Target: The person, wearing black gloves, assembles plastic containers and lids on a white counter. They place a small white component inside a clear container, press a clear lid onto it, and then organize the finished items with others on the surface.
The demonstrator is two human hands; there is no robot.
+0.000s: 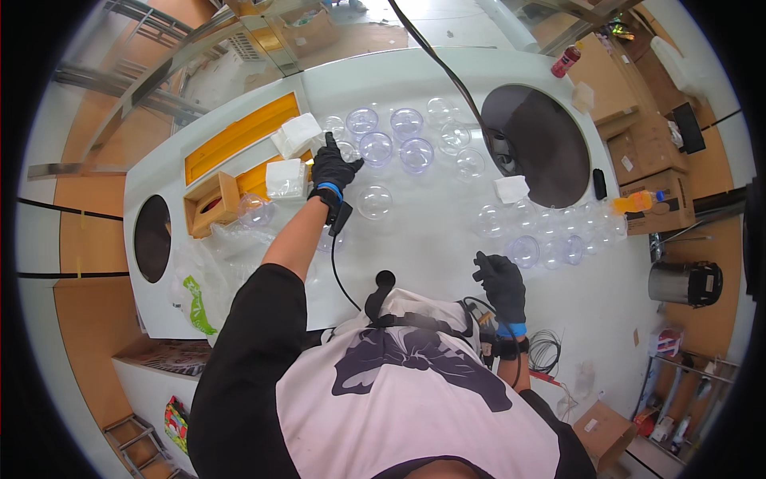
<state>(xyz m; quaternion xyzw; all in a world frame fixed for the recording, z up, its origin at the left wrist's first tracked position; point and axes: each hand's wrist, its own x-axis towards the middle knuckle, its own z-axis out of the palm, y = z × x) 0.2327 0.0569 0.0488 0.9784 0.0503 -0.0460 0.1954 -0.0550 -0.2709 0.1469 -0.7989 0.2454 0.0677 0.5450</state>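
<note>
Holding the right hand (501, 283) well right of the near pack (286, 180), half curled, grip unclear; splaying the closer left hand (334, 166), apparently unloaded, with the clear cup (346, 150) lying just ahead, forward-right of that pack.

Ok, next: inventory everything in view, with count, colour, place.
Table: one, white, centre
Round cups: many, clear or violet, table's middle and right
Square packs: two, white, left of cups
Square sheet: one, white, right
Dark circles: two, black, table ends
Trays: two, amber, table's left
Wooden box: one, tan, left
Plastic bag: one, translucent and green, near left
Bottles: two, orange and red, right
Thick cable: one, black, top
Cardboard boxes: several, brown, mostly right
Metal pot: one, silver, right
Left hand: one, black glove, at cups
Right hand: one, black glove, near edge
</note>
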